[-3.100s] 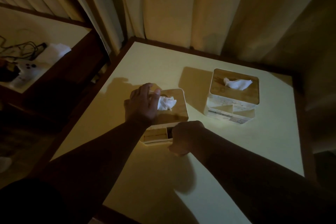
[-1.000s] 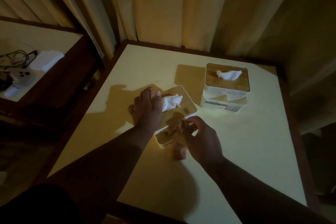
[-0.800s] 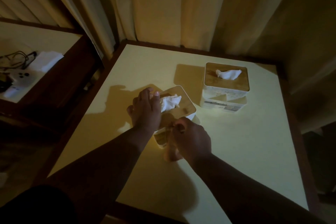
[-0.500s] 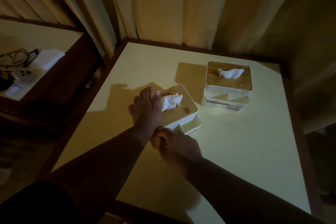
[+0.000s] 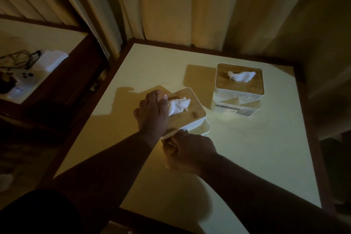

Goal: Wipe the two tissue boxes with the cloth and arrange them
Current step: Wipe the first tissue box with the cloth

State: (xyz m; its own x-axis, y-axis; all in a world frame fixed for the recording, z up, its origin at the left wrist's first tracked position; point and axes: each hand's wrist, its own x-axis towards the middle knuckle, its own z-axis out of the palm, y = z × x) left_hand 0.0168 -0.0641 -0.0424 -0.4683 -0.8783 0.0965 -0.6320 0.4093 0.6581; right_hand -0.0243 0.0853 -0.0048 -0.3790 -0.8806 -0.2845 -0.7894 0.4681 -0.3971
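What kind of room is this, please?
Probably a bedroom or hotel room, dimly lit: long curtains hang behind a corner table holding two tissue boxes, and a side shelf carries cables.

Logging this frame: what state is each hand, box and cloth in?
Near tissue box: upright, lid on, tissue sticking out.
Far tissue box: upright, lid on, untouched.
Left hand: resting on near box top.
Right hand: gripping cloth against near box's front side.
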